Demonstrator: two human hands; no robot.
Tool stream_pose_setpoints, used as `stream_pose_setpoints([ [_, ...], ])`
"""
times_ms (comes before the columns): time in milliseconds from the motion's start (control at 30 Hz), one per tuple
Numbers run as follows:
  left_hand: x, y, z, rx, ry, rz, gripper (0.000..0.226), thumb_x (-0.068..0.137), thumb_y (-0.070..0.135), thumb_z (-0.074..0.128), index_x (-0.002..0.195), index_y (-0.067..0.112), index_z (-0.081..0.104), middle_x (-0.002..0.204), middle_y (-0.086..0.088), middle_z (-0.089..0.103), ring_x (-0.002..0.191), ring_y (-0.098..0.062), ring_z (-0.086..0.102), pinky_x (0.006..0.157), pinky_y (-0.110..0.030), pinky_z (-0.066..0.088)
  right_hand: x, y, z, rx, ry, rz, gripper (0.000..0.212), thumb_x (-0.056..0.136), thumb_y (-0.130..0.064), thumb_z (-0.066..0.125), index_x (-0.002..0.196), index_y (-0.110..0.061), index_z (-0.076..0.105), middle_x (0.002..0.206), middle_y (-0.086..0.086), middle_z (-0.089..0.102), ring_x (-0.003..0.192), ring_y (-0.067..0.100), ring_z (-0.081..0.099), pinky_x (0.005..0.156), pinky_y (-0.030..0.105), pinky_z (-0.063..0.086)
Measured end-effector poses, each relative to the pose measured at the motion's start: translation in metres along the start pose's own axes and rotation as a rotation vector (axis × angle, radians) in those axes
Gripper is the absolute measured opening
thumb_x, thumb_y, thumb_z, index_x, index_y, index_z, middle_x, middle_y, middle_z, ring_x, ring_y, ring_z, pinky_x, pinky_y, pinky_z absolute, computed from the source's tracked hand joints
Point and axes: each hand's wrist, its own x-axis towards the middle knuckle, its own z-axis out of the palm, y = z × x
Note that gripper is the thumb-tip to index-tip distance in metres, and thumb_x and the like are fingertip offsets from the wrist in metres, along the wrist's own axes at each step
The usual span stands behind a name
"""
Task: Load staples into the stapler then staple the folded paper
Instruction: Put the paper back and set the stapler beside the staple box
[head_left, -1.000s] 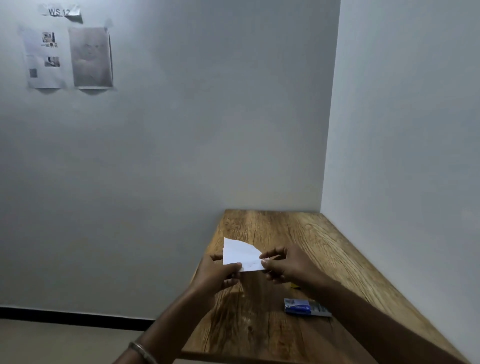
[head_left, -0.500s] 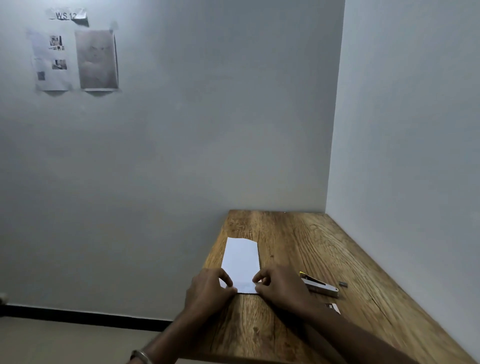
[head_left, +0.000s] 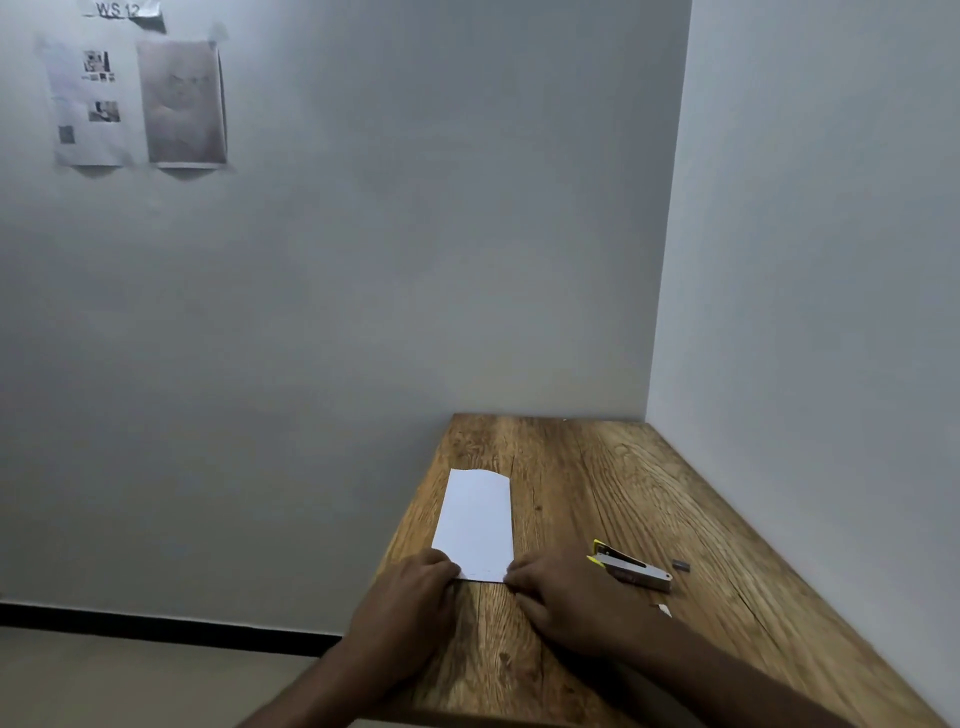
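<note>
Both hands, left hand (head_left: 410, 597) and right hand (head_left: 566, 597), pinch the folded paper's (head_left: 475, 525) near corners on the table (head_left: 649, 493); the stapler (head_left: 631, 567) lies right.

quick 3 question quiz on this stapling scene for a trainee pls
1. True or false: the folded paper lies flat on the wooden table.
2. Which hand is nearer the stapler? A) left hand B) right hand
3. What small dark item lies just beyond the stapler, toward the side wall?

Key:
1. True; both hands press its near edge.
2. B
3. What looks like a strip of staples, lying loose on the table; too small to be sure.
</note>
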Motion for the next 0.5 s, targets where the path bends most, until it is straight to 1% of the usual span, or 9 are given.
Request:
stream_pose_setpoints([
  [67,0.004,0.000,0.002,0.005,-0.015,-0.013,0.036,0.103,0.031,0.036,0.127,0.023,0.062,0.131,0.009,0.058,0.107,-0.006,0.058,0.090,-0.023,0.049,0.001,0.002,0.000,-0.034,-0.036,-0.001,0.030,0.099,-0.028,0.043,0.108,-0.013,0.068,0.114,0.000,0.066,0.103,0.018,0.060,0.089,0.040,0.050],
  [167,0.015,-0.001,0.004,0.029,-0.083,-0.042,0.039,0.103,0.035,0.032,0.125,0.022,0.061,0.131,0.007,0.058,0.106,-0.008,0.059,0.091,-0.028,0.050,0.010,0.003,-0.003,-0.059,-0.083,0.025,0.032,0.100,-0.032,0.041,0.105,-0.012,0.066,0.108,0.003,0.065,0.095,0.019,0.060,0.084,0.041,0.051],
  [267,0.033,-0.001,0.007,0.078,-0.157,-0.060,0.041,0.102,0.037,0.031,0.124,0.020,0.061,0.128,0.004,0.060,0.107,-0.011,0.059,0.094,-0.032,0.051,0.026,0.008,-0.008,-0.056,-0.129,0.078,0.035,0.100,-0.038,0.044,0.099,-0.011,0.065,0.098,0.006,0.065,0.087,0.021,0.061,0.079,0.042,0.052],
  [367,0.052,-0.005,0.012,0.108,-0.196,-0.079,0.042,0.102,0.038,0.031,0.122,0.017,0.061,0.123,0.001,0.061,0.105,-0.012,0.060,0.093,-0.033,0.052,0.044,0.017,-0.008,-0.070,-0.168,0.106,0.039,0.100,-0.043,0.045,0.097,-0.010,0.066,0.094,0.007,0.067,0.082,0.023,0.063,0.076,0.042,0.052],
  [433,0.065,-0.009,0.017,0.130,-0.211,-0.087,0.041,0.102,0.039,0.031,0.118,0.016,0.062,0.118,0.000,0.063,0.101,-0.012,0.061,0.091,-0.032,0.052,0.057,0.025,-0.006,-0.044,-0.176,0.131,0.039,0.100,-0.045,0.045,0.096,-0.012,0.066,0.090,0.006,0.067,0.079,0.021,0.063,0.073,0.040,0.051],
  [500,0.079,-0.014,0.024,0.146,-0.221,-0.097,0.041,0.103,0.039,0.031,0.113,0.015,0.062,0.110,-0.001,0.063,0.096,-0.012,0.060,0.084,-0.028,0.052,0.069,0.033,-0.001,-0.022,-0.176,0.156,0.038,0.099,-0.046,0.046,0.095,-0.014,0.066,0.089,0.006,0.066,0.079,0.020,0.063,0.072,0.039,0.051],
])
